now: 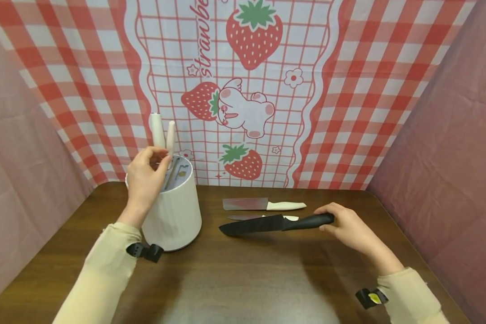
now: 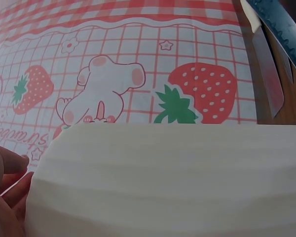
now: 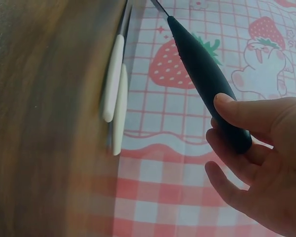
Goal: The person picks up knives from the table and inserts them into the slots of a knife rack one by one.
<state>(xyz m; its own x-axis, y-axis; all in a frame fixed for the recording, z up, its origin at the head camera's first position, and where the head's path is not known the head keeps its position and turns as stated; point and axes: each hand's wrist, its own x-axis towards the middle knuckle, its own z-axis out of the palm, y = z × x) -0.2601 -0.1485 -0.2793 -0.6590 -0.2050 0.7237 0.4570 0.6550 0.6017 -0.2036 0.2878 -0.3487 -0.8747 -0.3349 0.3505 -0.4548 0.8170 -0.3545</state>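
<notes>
Keep the long black knife [image 1: 276,223], pinched in the right hand [image 1: 349,228], off the left hand [image 1: 146,174], whose grip I can't tell.

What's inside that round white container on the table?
A white handle and a slimmer handle stick up from the slotted top of the white container. Whatever they have below is hidden by its walls, so I cannot tell what is down there.

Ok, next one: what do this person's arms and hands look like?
The left hand and right hand wear no gloves. Long, pale cream sleeves reach toward the wrists. A small black device sits at the left cuff; another black device, at the right, shows a yellowish patch.
</notes>
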